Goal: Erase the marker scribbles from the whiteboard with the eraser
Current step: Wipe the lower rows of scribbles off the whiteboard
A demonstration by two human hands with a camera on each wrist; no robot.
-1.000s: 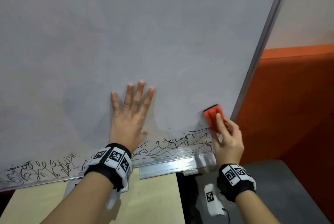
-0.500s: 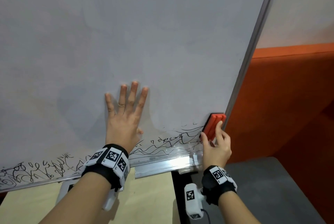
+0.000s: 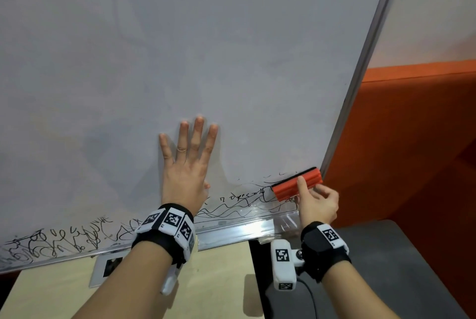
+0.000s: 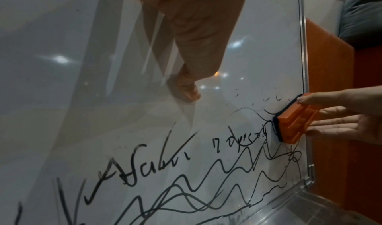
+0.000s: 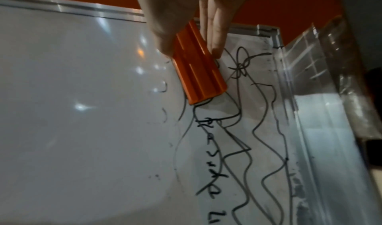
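My right hand [image 3: 318,201] grips the orange eraser [image 3: 297,185] and holds its dark felt side against the whiteboard [image 3: 206,48] near the lower right corner. The eraser [image 4: 293,125] lies across the top of the black scribbles [image 3: 231,205]. Wavy lines and small writing [image 4: 206,171] run along the board's bottom edge, and more scribbles [image 3: 51,241] fill the lower left. The right wrist view shows the eraser [image 5: 198,67] pinched between thumb and fingers [image 5: 215,32]. My left hand [image 3: 186,161] lies flat on the board with fingers spread, left of the eraser.
A metal tray rail [image 3: 231,233] runs under the board. The board's metal frame [image 3: 360,74] stands at the right, with an orange wall [image 3: 412,151] beyond it. Below are a light wooden tabletop [image 3: 64,293] and a grey surface [image 3: 386,267].
The right hand has brought the eraser down and turned it from upright to lying nearly level, onto the top scribbles by the frame. The left hand stays flat on the board.
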